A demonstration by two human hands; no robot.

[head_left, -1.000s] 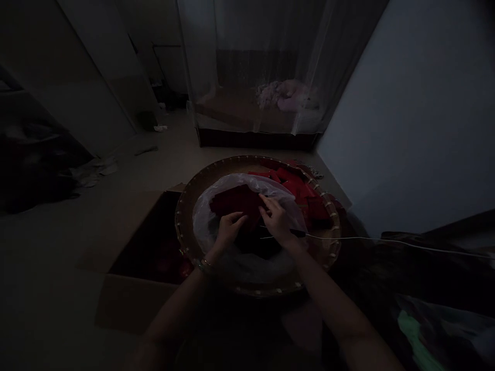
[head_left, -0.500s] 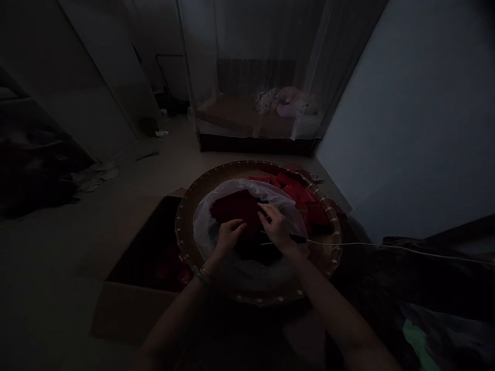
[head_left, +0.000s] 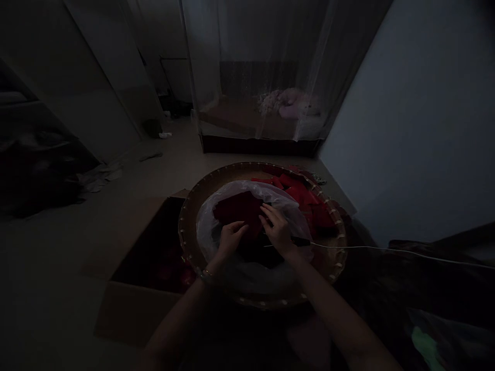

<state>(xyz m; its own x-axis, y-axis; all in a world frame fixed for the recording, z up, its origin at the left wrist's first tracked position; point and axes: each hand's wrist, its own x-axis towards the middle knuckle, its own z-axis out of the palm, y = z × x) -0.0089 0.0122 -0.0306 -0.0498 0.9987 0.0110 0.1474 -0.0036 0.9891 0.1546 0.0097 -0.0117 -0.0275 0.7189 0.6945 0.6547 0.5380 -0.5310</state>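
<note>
The scene is very dark. Dark red pieces (head_left: 236, 208), apparently cloth, lie in a translucent plastic bag (head_left: 207, 214) inside a round woven tray (head_left: 185, 221). Over their near edge, my left hand (head_left: 232, 237) is closed, thumb and fingers pinched on the red cloth. My right hand (head_left: 277, 229) is just right of it, thumb and forefingers curved towards the cloth. Across its palm runs a corded tool with a black handle (head_left: 300, 241); a thin metal tip shows left of the palm. The lower fingers around the tool are hidden.
Bright red pieces (head_left: 297, 190) lie in the tray's far right side. An open cardboard box (head_left: 131, 309) with red items stands at left. A white cord (head_left: 367, 247) stretches right. Behind are a curtained bed (head_left: 247, 123) and a pale wall (head_left: 417, 129).
The view has shifted slightly, so everything sits a little further right and lower. Both hands keep nearly the same pose; only one thin tip line of the tool now shows, where two showed before.
</note>
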